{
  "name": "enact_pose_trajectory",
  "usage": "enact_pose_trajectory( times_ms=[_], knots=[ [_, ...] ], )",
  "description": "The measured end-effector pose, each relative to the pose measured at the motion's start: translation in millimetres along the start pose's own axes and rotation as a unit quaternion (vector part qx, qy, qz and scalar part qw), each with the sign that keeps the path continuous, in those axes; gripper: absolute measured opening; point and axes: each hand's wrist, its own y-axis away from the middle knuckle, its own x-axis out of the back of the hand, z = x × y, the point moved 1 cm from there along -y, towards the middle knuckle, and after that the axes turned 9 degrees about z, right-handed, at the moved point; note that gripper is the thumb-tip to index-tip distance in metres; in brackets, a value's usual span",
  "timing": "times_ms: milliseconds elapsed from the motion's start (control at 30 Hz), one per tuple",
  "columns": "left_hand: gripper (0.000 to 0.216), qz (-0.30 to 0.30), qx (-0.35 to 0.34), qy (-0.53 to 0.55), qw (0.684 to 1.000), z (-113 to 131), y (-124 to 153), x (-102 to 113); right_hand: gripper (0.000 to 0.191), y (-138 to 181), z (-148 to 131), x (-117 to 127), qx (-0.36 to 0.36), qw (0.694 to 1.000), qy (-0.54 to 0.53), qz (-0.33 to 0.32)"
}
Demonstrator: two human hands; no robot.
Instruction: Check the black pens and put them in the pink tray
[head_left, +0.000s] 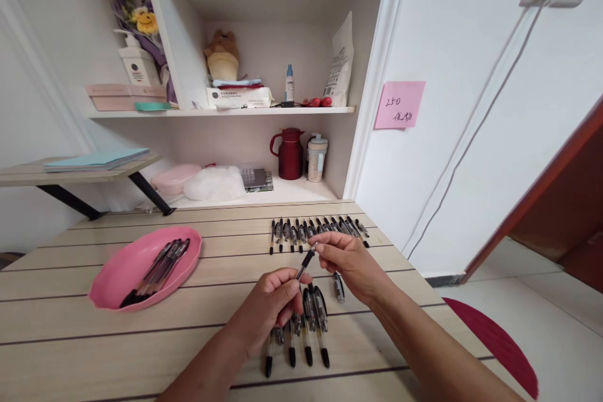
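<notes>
My left hand (269, 308) is closed round the lower part of a black pen (305, 262) held above the wooden table (70, 339). My right hand (348, 262) pinches the pen's upper end with fingertips. Under my hands lie several black pens (306, 333) side by side, tips toward me. One loose pen cap (339, 287) rests just right of them. A row of several more pens (315, 230) lies farther back. A pink oval tray (117, 273) at the left holds several pens (157, 270).
Behind the table, a white shelf unit (221, 112) carries a red jug (288, 154), a cup, bags, bottles and boxes. A pink sticky note (399, 104) hangs on the white wall at right. A red stool seat (499, 342) sits beside the table's right edge.
</notes>
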Motion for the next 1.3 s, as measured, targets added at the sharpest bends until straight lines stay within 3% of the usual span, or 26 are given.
enact_pose_trajectory(
  times_ms=[433, 600, 733, 867, 1033, 1200, 1300],
  knots=[
    [0.031, -0.001, -0.005, -0.034, 0.999, -0.8, -0.6, -2.8, 0.023, -1.3, 4.0, 1.5, -0.012, 1.0, 0.014, 0.007],
    [0.032, 0.004, -0.015, -0.041, 0.999, -2.1, -1.6, -2.1, 0.025, -3.8, 9.8, 1.0, -0.036, 0.998, -0.011, -0.042],
    [0.032, 0.021, -0.028, -0.068, 0.997, -4.6, -3.2, -0.7, 0.024, -4.4, 12.7, 1.2, -0.029, 1.0, -0.002, -0.001],
    [0.033, 0.032, -0.032, -0.083, 0.995, -5.5, -4.3, 0.3, 0.026, -3.7, 12.5, -0.4, -0.043, 0.998, -0.021, -0.044],
    [0.034, 0.037, -0.032, -0.107, 0.993, -5.1, -5.5, 1.2, 0.024, -5.6, 16.0, 0.5, -0.027, 1.0, 0.008, 0.008],
    [0.036, 0.044, -0.032, -0.108, 0.993, -7.3, -7.5, 4.0, 0.025, -5.2, 13.3, 2.2, -0.045, 0.997, -0.008, -0.055],
    [0.037, 0.046, -0.035, -0.116, 0.992, -7.2, -7.6, 4.2, 0.023, -6.7, 14.5, 3.5, -0.031, 0.999, -0.017, -0.04]
  ],
)
